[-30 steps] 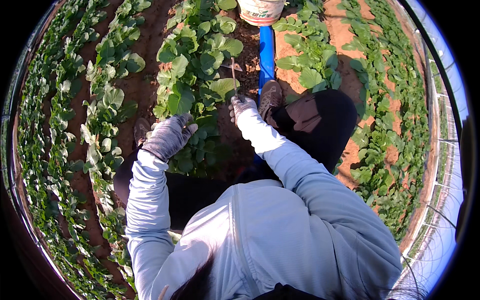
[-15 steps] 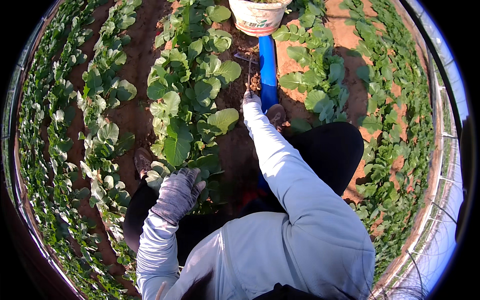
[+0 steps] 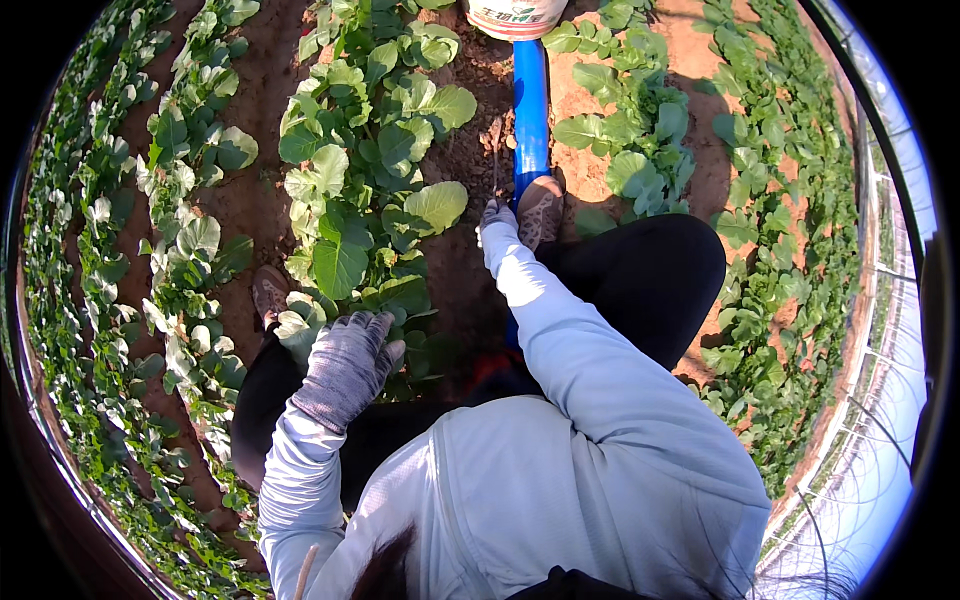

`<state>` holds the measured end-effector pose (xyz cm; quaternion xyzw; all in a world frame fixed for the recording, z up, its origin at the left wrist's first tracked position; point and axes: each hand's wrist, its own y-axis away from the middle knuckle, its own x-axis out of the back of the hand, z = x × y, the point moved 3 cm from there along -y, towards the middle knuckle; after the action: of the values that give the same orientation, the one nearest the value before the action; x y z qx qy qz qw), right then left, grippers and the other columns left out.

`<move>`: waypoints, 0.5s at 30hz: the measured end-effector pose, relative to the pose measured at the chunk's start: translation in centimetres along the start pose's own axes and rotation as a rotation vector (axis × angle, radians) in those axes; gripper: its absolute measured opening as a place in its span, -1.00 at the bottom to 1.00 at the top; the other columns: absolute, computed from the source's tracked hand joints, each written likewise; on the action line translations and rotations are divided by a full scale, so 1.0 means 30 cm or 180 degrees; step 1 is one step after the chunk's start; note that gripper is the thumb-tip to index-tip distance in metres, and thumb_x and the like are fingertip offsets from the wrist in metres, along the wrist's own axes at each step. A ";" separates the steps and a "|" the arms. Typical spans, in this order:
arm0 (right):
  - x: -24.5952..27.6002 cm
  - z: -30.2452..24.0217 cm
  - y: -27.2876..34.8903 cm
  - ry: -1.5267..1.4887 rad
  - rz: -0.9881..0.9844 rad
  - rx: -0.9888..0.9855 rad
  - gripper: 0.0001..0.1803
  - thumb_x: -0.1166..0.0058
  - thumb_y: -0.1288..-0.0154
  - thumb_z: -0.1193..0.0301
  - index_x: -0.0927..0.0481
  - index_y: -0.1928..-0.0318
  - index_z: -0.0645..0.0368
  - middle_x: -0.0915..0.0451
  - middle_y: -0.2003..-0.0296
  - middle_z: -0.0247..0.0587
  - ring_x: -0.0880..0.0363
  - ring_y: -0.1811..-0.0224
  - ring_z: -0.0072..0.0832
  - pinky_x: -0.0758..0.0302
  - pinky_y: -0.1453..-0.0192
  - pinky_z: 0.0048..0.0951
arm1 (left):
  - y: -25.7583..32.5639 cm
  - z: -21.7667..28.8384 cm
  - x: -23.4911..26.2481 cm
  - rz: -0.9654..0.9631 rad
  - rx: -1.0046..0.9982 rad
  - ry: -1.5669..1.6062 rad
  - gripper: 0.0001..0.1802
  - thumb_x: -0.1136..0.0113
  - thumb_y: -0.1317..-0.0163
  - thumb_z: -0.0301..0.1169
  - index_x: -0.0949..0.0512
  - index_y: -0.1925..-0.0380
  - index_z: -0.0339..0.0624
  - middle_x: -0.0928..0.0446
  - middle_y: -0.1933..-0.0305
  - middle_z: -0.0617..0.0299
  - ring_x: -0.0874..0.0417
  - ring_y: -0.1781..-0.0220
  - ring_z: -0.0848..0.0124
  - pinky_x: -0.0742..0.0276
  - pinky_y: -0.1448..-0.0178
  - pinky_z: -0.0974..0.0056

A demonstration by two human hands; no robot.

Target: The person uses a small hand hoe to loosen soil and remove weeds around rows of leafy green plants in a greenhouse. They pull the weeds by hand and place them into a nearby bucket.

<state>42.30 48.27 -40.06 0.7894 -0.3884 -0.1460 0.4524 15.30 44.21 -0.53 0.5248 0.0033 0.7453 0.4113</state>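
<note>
Gloved right hand [image 3: 497, 215] reaches ahead, seemingly pinching a thin weed stem [image 3: 494, 170] upright by the blue pipe [image 3: 530, 110]. Gloved left hand [image 3: 345, 365] rests open, nearer, on leafy plants [image 3: 350, 240]

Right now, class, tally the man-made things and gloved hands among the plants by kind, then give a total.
Gloved hands: 2, left hand and right hand
Shoes: 2, and
Blue pipe: 1
Bucket: 1
Total: 6

A thin wispy weed [image 3: 495, 150] stands upright from the dark soil just left of the blue pipe [image 3: 530, 110], its pale stem pinched low down in the gloved right hand [image 3: 497, 215]. The leafy green plant [image 3: 340, 250] sprawls further left of the pipe, broad rounded leaves spread flat, the gloved left hand [image 3: 345, 365] resting against its nearest leaves.
</note>
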 end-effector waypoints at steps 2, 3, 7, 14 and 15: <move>0.007 -0.011 0.165 0.0023 -0.0019 -0.0300 -0.63 0.16 -0.25 -0.02 -0.40 0.14 -0.04 -0.51 0.47 -0.06 -0.46 0.53 -0.17 -0.40 0.46 -0.22 | 0.015 0.004 0.001 0.0030 0.0044 -0.0069 -0.60 -0.10 -0.16 -0.23 -0.44 0.07 -0.25 -0.49 0.16 0.00 -0.51 0.10 0.07 -0.41 0.04 0.07; 0.031 -0.022 0.200 0.0020 -0.0007 -0.0350 -0.60 0.15 -0.23 -0.07 -0.39 0.14 -0.07 -0.52 0.48 -0.03 -0.46 0.53 -0.14 -0.40 0.46 -0.17 | 0.010 0.005 -0.007 0.0068 0.0009 -0.0052 -0.60 -0.10 -0.16 -0.22 -0.46 0.08 -0.25 -0.50 0.18 0.00 -0.53 0.12 0.07 -0.41 0.04 0.08; 0.084 -0.047 0.291 0.0165 -0.0154 -0.0389 -0.54 0.16 -0.17 -0.18 -0.38 0.17 -0.13 -0.50 0.53 0.02 -0.44 0.60 -0.03 -0.39 0.50 -0.01 | 0.011 0.007 -0.012 0.0171 -0.0107 0.0032 -0.61 -0.09 -0.16 -0.20 -0.48 0.12 -0.25 -0.52 0.22 -0.01 -0.55 0.16 0.08 -0.43 0.07 0.10; 0.177 0.051 0.371 0.0549 -0.0619 -0.0736 -0.54 0.29 -0.23 -0.18 -0.35 0.24 -0.09 -0.46 0.60 -0.06 -0.38 0.72 -0.10 -0.34 0.65 -0.08 | 0.020 -0.002 -0.020 0.0206 0.0019 -0.0116 -0.59 -0.07 -0.18 -0.14 -0.48 0.09 -0.21 -0.52 0.19 -0.01 -0.54 0.13 0.06 -0.43 0.05 0.08; 0.183 0.079 0.404 0.0611 -0.0705 -0.0824 -0.55 0.31 -0.24 -0.17 -0.34 0.25 -0.08 -0.45 0.61 -0.07 -0.37 0.74 -0.11 -0.34 0.68 -0.10 | 0.022 -0.002 -0.013 0.0029 0.0063 -0.0148 -0.55 0.00 -0.21 -0.12 -0.45 0.03 -0.19 -0.52 0.16 0.01 -0.53 0.10 0.09 -0.42 0.02 0.09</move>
<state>38.70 39.27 -30.66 0.7728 -0.2322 -0.1677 0.5663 14.89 43.56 -0.59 0.5461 -0.0013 0.7347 0.4026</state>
